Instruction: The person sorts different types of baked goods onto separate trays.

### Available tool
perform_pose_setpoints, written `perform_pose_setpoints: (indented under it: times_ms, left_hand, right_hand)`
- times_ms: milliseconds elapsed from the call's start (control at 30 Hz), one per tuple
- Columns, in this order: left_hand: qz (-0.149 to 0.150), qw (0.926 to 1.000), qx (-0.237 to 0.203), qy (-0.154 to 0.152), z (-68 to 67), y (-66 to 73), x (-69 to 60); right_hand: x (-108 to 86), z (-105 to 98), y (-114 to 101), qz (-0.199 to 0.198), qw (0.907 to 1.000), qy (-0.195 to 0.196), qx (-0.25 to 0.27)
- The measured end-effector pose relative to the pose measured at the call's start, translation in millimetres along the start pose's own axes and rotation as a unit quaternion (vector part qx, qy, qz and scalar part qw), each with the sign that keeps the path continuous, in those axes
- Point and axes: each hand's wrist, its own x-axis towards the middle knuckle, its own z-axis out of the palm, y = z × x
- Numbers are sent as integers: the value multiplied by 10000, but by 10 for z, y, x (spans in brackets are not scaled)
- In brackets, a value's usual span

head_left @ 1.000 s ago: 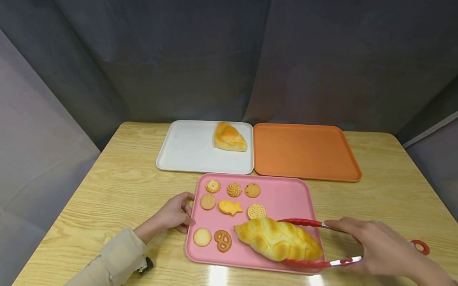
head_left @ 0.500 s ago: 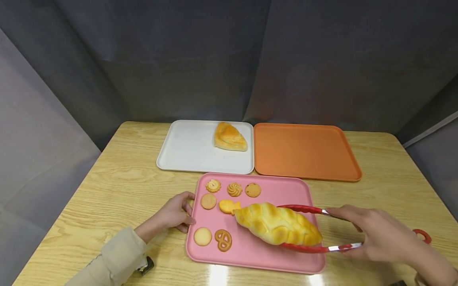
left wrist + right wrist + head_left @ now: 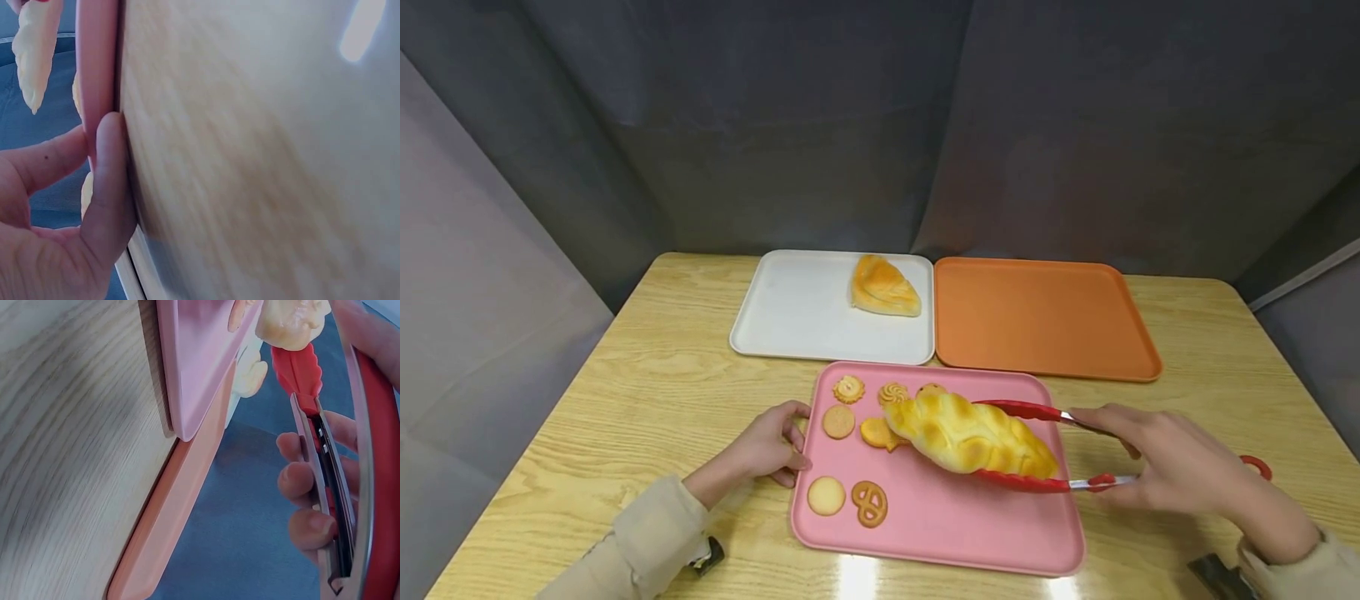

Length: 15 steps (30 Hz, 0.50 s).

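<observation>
With the left hand (image 3: 771, 442) pinching the left edge of the pink tray (image 3: 977, 537) and the right hand (image 3: 1180, 458) gripping the tongs (image 3: 1030, 484), the bread (image 3: 972, 437) they clamp above it, toward its right edge, is probably best kept level, evenly squeezed, clear of the cookies (image 3: 826, 497).

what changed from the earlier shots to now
The right hand, gripping the tongs, has carried the loaf forward and slightly left above the pink tray; the loaf now hides part of the fish cookie. Nothing was newly gripped or let go. The left hand still holds the pink tray's left edge; the bun, white tray and orange tray stayed put.
</observation>
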Motion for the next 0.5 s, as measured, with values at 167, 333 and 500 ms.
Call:
perform_pose_setpoints:
  times_ms: [167,333,500]
  left_hand:
    - [27,10000,-50,-20,-1,5,-8]
    - [16,10000,-81,-20,2,17,-15]
    - [14,10000,-39,-35,6,29,-14]
  right_hand:
    - [85,23,26,5,10000,77,-63]
    - [170,40,40,122,9999,1,-50]
    - [255,68,42,33,9999,160,-37]
